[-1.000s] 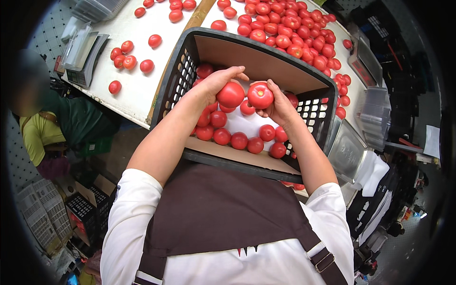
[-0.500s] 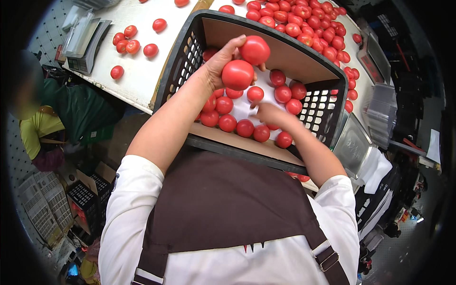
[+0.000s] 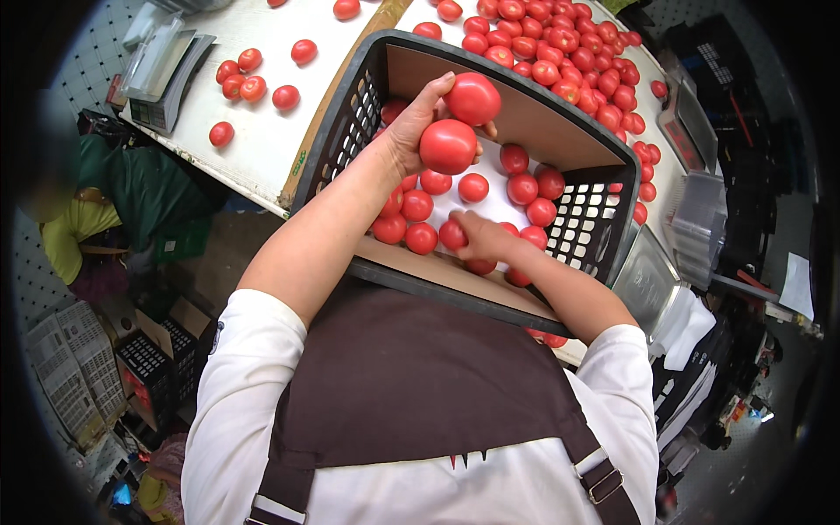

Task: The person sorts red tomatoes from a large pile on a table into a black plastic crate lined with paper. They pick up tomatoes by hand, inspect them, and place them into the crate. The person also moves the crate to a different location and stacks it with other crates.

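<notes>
My left hand is raised over the crate with two large red tomatoes in it, an upper tomato and a lower tomato. Its fingers curl behind them and are partly hidden. Down inside the black plastic crate, my right hand has its thumb and fingers around a tomato near the front wall. Other tomatoes rest around it along the crate's sides. A single tomato lies on the white bottom liner between my hands. Brown cardboard lines the long walls.
Behind the crate is a large heap of tomatoes. Several loose tomatoes lie on the white table at left, beside a scale. Clear plastic containers stand at right. Another person is at far left.
My right hand has moved left and down onto a tomato by the crate's front wall and closed around it. My left hand still holds its two tomatoes, slightly shifted in view.
</notes>
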{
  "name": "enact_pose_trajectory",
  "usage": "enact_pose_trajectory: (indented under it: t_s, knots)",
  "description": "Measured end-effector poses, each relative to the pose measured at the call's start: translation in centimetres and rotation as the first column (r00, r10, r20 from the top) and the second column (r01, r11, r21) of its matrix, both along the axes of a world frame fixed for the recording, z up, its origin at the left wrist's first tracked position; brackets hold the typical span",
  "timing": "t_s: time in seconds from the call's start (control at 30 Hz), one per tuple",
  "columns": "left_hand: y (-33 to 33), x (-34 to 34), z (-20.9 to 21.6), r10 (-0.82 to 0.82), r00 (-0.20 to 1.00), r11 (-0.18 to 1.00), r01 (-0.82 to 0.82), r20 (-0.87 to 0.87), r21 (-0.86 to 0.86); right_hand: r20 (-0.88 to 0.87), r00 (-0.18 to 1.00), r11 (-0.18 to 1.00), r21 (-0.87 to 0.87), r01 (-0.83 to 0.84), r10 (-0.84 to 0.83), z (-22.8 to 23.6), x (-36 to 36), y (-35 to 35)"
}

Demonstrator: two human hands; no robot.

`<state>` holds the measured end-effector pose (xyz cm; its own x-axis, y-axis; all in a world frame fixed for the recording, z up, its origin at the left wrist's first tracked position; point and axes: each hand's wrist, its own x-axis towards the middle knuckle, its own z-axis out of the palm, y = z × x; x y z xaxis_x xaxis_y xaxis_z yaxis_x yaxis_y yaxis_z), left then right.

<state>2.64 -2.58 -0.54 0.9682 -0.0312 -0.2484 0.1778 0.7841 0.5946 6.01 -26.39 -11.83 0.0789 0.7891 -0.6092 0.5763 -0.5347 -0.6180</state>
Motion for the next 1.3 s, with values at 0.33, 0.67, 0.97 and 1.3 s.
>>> enact_pose_trajectory:
  t_s: [0.33,0.67,0.97,1.3]
  knots:
    - [0.9,-0.1,1.2,0.205,0.972,0.976,-0.212,-0.115,-0.055,-0.936,0.110,0.635,-0.138,0.761,-0.335,12.5,5.8,2.3]
    - [-0.1,0.0,0.7,0.049,0.981,0.997,-0.060,-0.187,-0.054,-0.923,-0.021,0.449,-0.207,0.869,-0.384,10.7,7.2,2.2]
    - [-0.9,0.3,0.3,0.056,0.972,0.998,-0.061,-0.229,-0.016,-0.873,0.064,0.382,-0.145,0.913,-0.484,11.0,7.2,2.4]
    - [-0.4,0.2,0.0,0.054,0.977,0.998,-0.051,-0.204,0.020,-0.842,0.150,0.390,-0.076,0.918,-0.518,11.4,6.9,2.9]
